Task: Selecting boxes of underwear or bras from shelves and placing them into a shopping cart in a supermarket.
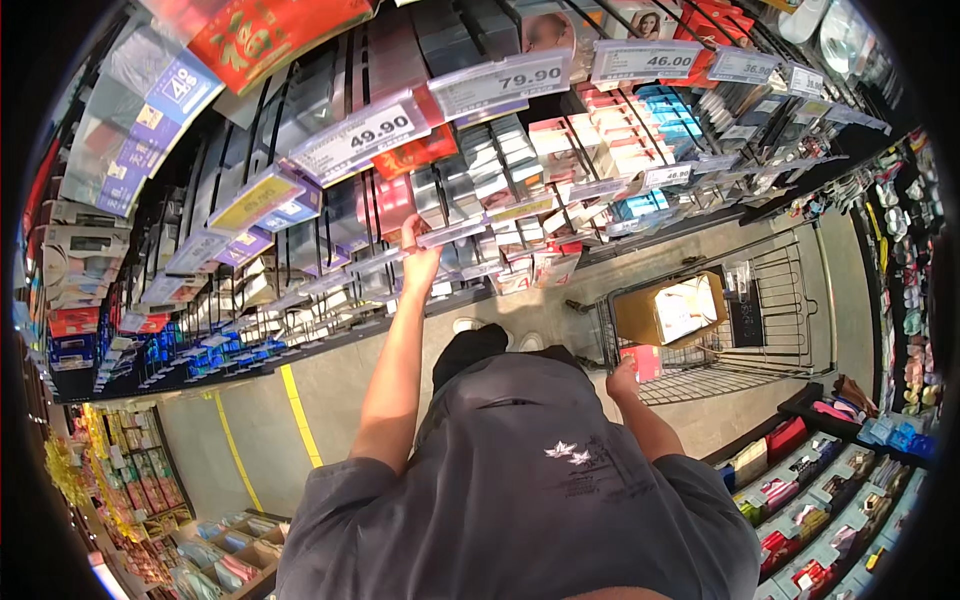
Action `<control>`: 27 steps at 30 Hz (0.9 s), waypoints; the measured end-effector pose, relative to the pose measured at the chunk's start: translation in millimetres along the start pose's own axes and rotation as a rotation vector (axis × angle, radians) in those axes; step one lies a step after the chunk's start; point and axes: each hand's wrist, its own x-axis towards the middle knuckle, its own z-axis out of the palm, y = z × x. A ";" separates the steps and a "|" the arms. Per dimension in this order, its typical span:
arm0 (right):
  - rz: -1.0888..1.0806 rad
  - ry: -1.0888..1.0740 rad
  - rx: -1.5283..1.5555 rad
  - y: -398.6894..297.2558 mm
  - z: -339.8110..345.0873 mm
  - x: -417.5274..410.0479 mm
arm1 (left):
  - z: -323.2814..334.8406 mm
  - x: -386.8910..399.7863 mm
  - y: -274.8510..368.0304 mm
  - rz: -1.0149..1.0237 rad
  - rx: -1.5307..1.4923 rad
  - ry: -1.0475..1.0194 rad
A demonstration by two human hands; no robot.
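Note:
My left hand is raised to the shelf rack, its fingers beside a clear price-tag holder and close to a pink-red package hanging on a hook. Whether the fingers grip anything is unclear. Down at my right side, my right hand holds a flat red package near the side of a wire shopping cart. In the cart stands an open cardboard box with a white printed package in it.
Metal hooks full of boxed goods and price tags run across the front. Grey floor with yellow tape lines lies to the left. Low bins of folded goods stand at the lower right, a hanging display at the far right.

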 end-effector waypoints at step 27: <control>-0.143 -0.330 0.069 36.5 62.2 53.3 | 12.9 -1.8 -21.0 -0.016 0.184 0.048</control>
